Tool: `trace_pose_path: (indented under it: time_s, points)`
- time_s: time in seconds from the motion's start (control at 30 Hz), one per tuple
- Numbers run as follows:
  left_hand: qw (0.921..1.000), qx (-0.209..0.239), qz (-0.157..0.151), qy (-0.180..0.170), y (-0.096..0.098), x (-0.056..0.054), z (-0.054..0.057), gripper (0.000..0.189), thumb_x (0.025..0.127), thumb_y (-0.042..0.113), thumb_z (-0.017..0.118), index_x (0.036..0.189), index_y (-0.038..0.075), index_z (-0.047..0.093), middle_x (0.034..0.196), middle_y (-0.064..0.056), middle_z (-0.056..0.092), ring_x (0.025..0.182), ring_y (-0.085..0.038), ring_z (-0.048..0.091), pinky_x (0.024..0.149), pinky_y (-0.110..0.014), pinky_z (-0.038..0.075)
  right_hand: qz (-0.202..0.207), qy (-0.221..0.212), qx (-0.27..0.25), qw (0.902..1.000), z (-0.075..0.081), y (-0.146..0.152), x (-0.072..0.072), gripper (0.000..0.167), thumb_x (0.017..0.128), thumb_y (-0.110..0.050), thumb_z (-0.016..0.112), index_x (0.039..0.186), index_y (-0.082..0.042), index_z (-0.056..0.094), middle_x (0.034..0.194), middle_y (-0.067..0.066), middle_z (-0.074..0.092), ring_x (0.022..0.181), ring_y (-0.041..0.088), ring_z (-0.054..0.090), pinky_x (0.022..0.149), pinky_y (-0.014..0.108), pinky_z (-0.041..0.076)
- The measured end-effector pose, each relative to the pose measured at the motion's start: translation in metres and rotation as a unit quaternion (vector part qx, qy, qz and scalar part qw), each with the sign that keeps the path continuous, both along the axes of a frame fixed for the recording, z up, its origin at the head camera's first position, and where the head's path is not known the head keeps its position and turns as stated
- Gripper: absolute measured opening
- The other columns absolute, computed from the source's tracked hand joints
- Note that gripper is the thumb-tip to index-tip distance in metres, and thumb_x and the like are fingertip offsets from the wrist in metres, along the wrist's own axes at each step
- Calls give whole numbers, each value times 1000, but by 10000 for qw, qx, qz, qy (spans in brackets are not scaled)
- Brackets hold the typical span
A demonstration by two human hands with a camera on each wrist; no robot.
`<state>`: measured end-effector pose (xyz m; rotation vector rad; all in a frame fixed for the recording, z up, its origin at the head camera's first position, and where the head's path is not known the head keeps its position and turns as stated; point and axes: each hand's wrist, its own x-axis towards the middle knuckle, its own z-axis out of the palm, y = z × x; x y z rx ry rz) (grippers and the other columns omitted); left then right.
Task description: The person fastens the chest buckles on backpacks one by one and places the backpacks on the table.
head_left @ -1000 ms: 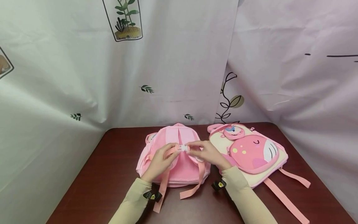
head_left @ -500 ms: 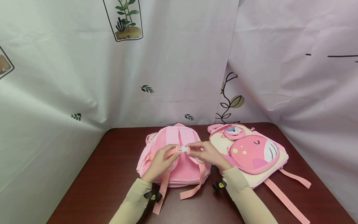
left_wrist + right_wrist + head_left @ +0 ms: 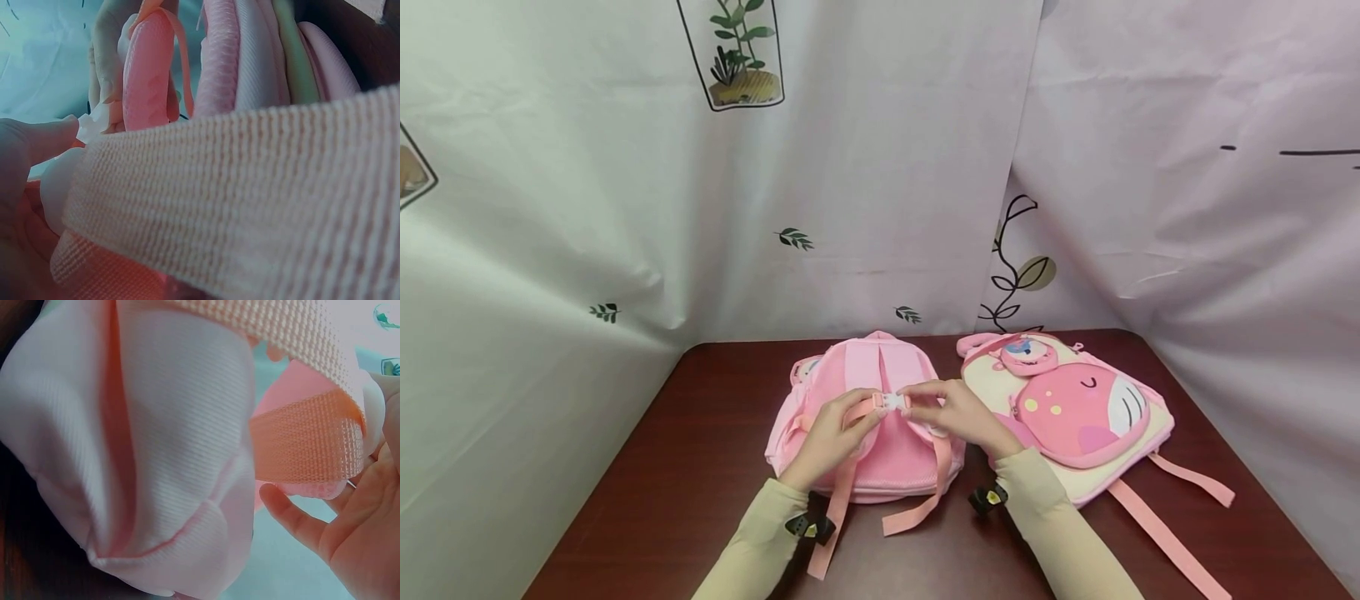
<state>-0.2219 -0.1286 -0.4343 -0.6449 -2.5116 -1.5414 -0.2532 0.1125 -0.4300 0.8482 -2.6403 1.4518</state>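
A pink backpack [image 3: 898,462] lies on the table with its back panel and shoulder straps facing up. Above the panel, a white side-release buckle [image 3: 892,402] sits on peach webbing. My left hand [image 3: 829,433] pinches the buckle's left end between thumb and fingers. At its right end, my right hand [image 3: 962,414] pinches too. The two halves meet in the middle; whether they are locked I cannot tell. Close-up peach webbing [image 3: 237,194] fills much of the left wrist view. In the right wrist view, a webbing loop [image 3: 312,434] runs to a white buckle part [image 3: 373,412] by the fingers.
To the right, a second backpack [image 3: 1078,412] in cream and pink with a whale pocket lies face up, its straps [image 3: 1172,537] trailing toward the table's right edge. Both stand on a dark red table [image 3: 647,500]. Patterned white cloth [image 3: 865,167] hangs behind and at the sides.
My hands and the buckle sink very slightly. The loose end of the left strap shifts a little toward the front. Both grips stay the same.
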Motion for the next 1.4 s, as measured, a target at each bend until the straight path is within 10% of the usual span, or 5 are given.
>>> trace_pose_path:
  time_s: [1.4]
  points:
    - [9990,-434,-89,0,-1,-2,-6,32,96,28,71,123,12,71,117,2,71,107,-13,62,99,-41,50,31,-165,428,9989,-5,0,-1,36,91,-35,75,124,-19,74,96,-4,69,73,13,53,64,28,44]
